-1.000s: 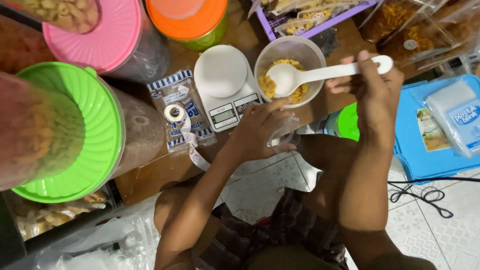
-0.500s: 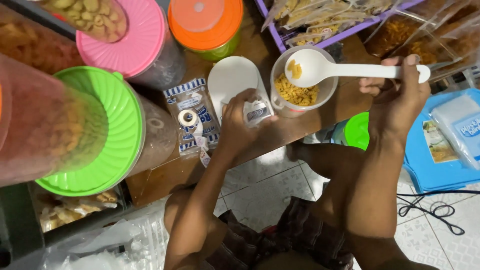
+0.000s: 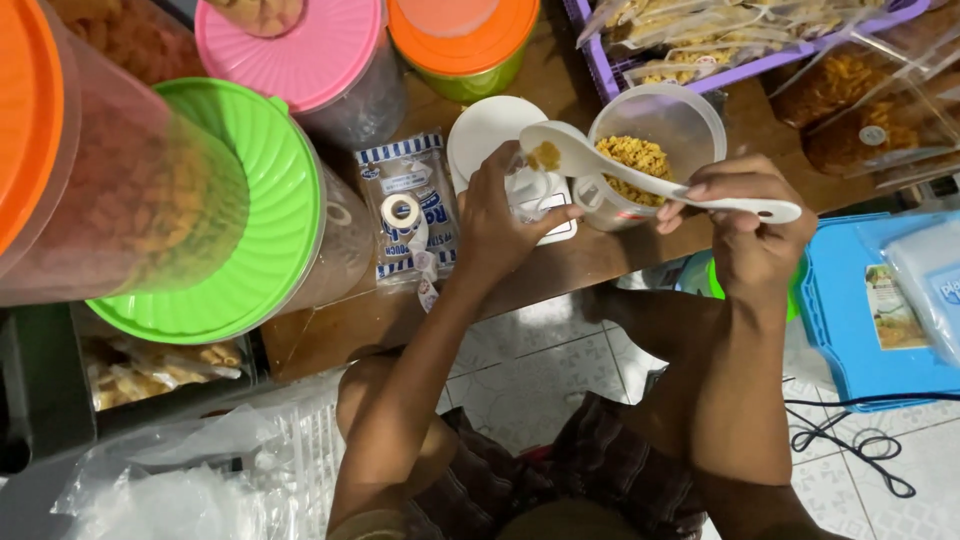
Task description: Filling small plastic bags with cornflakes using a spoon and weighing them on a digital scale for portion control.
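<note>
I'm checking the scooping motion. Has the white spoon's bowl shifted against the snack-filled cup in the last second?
Yes. The white spoon bowl has left the cup mouth and now sits left of its rim, over the small scale, held by the right hand.

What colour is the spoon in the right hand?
White, plain; the spoon shows clearly in the head view, held by the right hand.

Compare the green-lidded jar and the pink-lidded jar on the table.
The green-lidded jar sits nearer the camera and looks larger; the pink-lidded jar sits further back and looks smaller. The green lid is bare, while another container of snacks rests on the pink lid. Both have round, bright plastic lids on clear bodies, and neither hand touches them.
</note>
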